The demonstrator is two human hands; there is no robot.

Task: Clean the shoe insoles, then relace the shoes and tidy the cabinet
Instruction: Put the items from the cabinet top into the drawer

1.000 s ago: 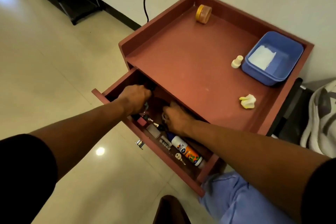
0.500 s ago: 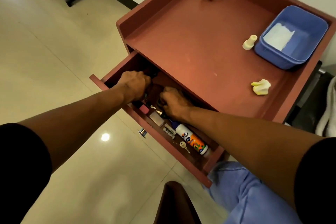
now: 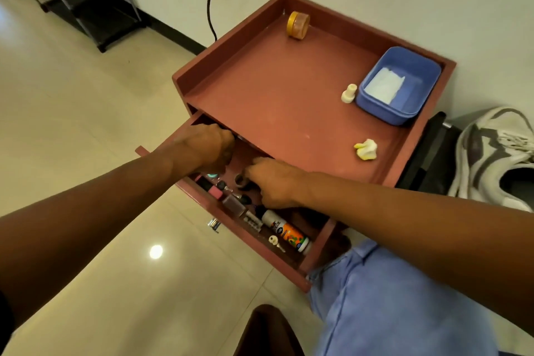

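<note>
Both hands have shifted inside the cabinet (image 3: 289,113) drawer (image 3: 318,243): tidying step, left hand (image 3: 208,144) curled deep inside, grasp unclear, right hand (image 3: 274,182) fingering a small ring (image 3: 240,180); next, sort the clutter.

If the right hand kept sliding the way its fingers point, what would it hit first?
Probably the small dark ring at the right hand's fingertips, then the left hand; depth inside the drawer is hard to judge.

No text can be read with certainty. The white and orange bottle (image 3: 286,232), lying in the open drawer (image 3: 320,243) near its right end, carries a dark printed label with blurred lettering and a small round blue mark on the white part; none of it is legible.
</note>
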